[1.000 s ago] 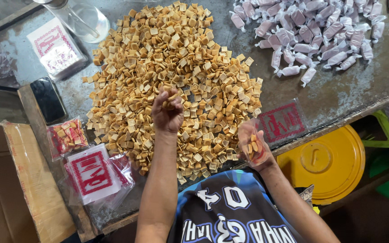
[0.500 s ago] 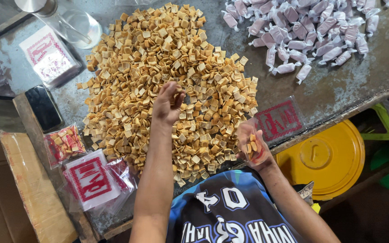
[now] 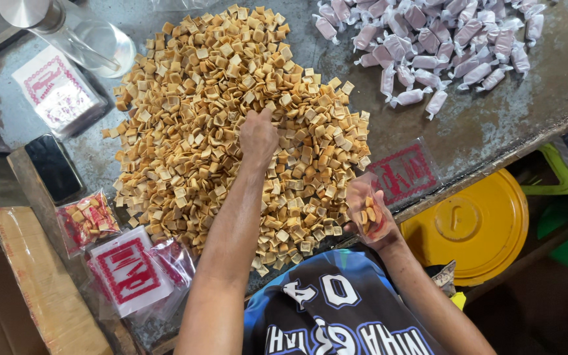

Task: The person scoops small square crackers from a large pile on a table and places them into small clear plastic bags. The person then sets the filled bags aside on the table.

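Observation:
A big heap of small square golden crackers (image 3: 185, 125) covers the middle of the metal-topped table (image 3: 494, 125). My left hand (image 3: 258, 135) reaches into the heap's centre, fingers curled down on some crackers. My right hand (image 3: 371, 217) stays near the table's front edge. It holds a small clear plastic bag (image 3: 365, 200) with a few crackers inside. A flat empty bag with a red print (image 3: 405, 172) lies on the table just beyond that hand.
Several pink wrapped candies (image 3: 442, 39) lie at the far right. A glass jar with a metal lid (image 3: 67, 33), a stack of printed bags (image 3: 57, 95) and a black phone (image 3: 52, 167) sit at the left. Filled snack bags (image 3: 110, 253), a cardboard box (image 3: 14, 289) and a yellow lid (image 3: 471, 227) are nearer me.
My left hand has pushed farther into the cracker heap, away from me. My right hand has kept the small bag in about the same place.

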